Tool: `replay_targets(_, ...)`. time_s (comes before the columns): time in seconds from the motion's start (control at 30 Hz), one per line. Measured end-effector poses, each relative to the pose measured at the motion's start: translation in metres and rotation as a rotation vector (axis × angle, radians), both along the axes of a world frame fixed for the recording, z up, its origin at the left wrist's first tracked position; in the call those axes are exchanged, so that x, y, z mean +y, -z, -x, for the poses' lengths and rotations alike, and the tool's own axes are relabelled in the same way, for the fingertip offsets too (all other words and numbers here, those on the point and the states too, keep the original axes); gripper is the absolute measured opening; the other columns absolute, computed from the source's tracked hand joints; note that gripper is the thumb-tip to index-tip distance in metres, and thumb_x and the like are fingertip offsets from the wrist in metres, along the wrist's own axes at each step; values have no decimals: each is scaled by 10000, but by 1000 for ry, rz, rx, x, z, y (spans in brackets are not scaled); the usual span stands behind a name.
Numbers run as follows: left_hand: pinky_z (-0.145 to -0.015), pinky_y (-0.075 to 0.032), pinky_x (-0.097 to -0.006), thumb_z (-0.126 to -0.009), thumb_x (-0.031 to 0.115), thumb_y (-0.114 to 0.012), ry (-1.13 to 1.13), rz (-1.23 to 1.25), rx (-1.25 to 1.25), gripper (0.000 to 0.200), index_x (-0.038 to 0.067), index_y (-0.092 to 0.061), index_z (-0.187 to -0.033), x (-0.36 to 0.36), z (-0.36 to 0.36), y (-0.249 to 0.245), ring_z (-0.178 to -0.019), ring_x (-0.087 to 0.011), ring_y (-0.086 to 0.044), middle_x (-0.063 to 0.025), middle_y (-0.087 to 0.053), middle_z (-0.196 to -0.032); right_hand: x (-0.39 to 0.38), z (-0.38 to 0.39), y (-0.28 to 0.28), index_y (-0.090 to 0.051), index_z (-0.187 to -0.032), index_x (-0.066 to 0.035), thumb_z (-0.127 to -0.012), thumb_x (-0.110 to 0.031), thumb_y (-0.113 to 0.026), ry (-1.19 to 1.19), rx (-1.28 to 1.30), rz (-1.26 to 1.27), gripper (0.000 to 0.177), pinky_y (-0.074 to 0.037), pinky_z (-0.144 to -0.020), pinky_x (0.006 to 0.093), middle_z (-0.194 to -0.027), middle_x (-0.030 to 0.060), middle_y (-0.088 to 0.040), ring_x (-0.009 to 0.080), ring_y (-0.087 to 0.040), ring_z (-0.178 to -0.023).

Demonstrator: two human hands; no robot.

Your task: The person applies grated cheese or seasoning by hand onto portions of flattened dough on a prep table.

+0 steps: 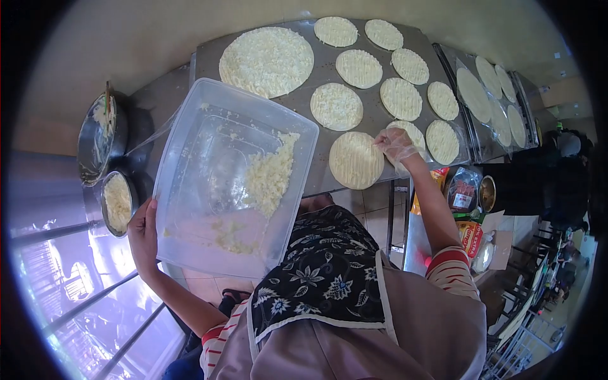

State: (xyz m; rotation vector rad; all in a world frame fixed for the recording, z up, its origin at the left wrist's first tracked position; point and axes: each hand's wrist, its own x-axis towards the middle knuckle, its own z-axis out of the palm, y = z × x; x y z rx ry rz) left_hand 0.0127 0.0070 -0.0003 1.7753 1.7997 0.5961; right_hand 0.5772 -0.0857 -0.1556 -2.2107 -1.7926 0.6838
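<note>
Box hid some fingers of the left hand gripping it; I couldn't tell if the right hand, partly covering a dough round, held anything.

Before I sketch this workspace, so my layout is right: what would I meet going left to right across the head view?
Large dark bowl → left hand → clear plastic tub → striped round base → right hand → cardboard box.

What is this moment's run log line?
left hand: holds plastic container | right hand: at edge of dough round | contents: pale shreds
</note>
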Motion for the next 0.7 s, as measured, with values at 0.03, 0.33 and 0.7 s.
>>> replay_targets(0.03, -719, -447, -259, -919, 325, -547, 1, 0, -1, 400, -31, -624, -1086, 0, 0, 0, -750, -118, -544, -121, -655, -828, -2, 2, -1, -675, -784, -60, -727, -110, -644, 24, -13, 37, 81, -480, -706, 370, -791, 124, -637, 264, -619, -768)
replay_targets(0.33, -716, -445, -253, -921, 326, -545, -5, -7, 1, 399, -26, -622, -1094, -1, 0, 0, -750, -114, -539, -109, -655, -830, -29, 21, -11, -691, -844, -68, -777, -160, -645, 72, 263, 40, 123, -488, -678, 336, -783, 118, -648, 239, -626, -757)
replay_targets(0.7, -715, -448, -245, -919, 314, -551, 8, -26, -14, 386, -27, -628, -1083, -1, 0, 1, -751, -113, -552, -115, -661, -836, -9, 41, -1, -685, -889, -50, -788, -128, -623, 33, 209, -74, 142, -487, -688, 351, -822, 129, -644, 247, -616, -768)
